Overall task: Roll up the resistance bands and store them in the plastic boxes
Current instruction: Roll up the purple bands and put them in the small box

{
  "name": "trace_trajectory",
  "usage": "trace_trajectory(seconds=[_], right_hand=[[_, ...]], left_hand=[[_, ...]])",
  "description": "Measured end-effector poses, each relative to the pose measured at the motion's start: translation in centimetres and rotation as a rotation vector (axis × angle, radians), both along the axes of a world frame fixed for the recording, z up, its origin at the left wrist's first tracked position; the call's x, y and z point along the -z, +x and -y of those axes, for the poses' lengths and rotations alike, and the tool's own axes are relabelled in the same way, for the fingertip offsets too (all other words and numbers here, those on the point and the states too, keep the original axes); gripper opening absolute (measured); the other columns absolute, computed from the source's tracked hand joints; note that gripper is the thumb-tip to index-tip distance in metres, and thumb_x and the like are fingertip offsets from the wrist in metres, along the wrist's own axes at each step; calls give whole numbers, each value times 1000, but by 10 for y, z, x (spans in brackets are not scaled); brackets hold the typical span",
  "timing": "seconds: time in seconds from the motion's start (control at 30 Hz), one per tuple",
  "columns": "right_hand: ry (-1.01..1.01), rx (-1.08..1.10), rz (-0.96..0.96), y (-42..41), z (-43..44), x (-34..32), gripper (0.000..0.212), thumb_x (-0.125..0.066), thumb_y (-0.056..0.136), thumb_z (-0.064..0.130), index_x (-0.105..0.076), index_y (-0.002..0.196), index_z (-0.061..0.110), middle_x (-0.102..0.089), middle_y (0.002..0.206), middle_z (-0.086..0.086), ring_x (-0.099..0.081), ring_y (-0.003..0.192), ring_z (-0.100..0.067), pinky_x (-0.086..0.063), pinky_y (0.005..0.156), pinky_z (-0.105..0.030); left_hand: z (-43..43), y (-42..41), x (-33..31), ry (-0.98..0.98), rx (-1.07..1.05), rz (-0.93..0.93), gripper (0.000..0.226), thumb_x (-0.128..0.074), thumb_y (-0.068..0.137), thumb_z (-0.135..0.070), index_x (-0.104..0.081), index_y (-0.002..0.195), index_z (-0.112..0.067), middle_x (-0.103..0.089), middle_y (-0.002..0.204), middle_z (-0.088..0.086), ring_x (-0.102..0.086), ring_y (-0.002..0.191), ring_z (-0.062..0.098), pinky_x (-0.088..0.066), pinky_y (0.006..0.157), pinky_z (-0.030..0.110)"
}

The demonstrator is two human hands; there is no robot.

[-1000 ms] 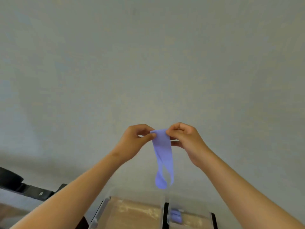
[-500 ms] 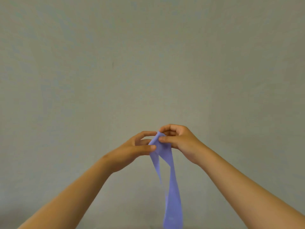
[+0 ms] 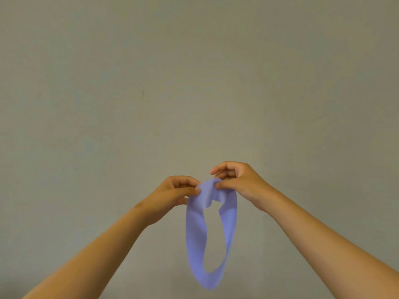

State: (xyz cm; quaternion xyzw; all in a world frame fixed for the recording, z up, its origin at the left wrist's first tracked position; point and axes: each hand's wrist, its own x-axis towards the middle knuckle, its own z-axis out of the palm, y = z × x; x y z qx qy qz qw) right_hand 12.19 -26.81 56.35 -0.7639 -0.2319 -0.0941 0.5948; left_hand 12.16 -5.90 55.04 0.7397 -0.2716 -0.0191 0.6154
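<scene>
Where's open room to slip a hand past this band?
Open: the gap inside the loop of the purple resistance band, between its two hanging strands. Crowded: the top, where left hand and right hand pinch it close together. No set-down surface shows.

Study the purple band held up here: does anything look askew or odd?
The purple band hangs as an open loop, crumpled at the top where the left hand and right hand pinch it; no roll started. No damage shows.
</scene>
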Motion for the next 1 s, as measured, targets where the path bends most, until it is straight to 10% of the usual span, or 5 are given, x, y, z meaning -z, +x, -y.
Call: trace_trajectory(seconds=[0.77, 1.0], right_hand=[[-98, 229, 144, 8, -7, 0, 19, -70, 77, 0, -69, 77, 19, -56, 67, 3, -47, 50, 1, -39, 54, -11], [-16, 241, 107, 9, -13, 6, 7, -62, 86, 11, -63, 81, 16, -61, 75, -3, -57, 71, -16, -51, 71, -34]], left_hand=[[-7, 5, -3, 83, -352, 227, 9, -68, 85, -3, -68, 80, -11, -67, 76, 5, -60, 71, 14, -48, 73, 31], [5, -2, -5, 51, -307, 192, 16, -64, 91, -16, -62, 80, -4, -61, 74, 5, -59, 64, 15, -57, 65, 32]])
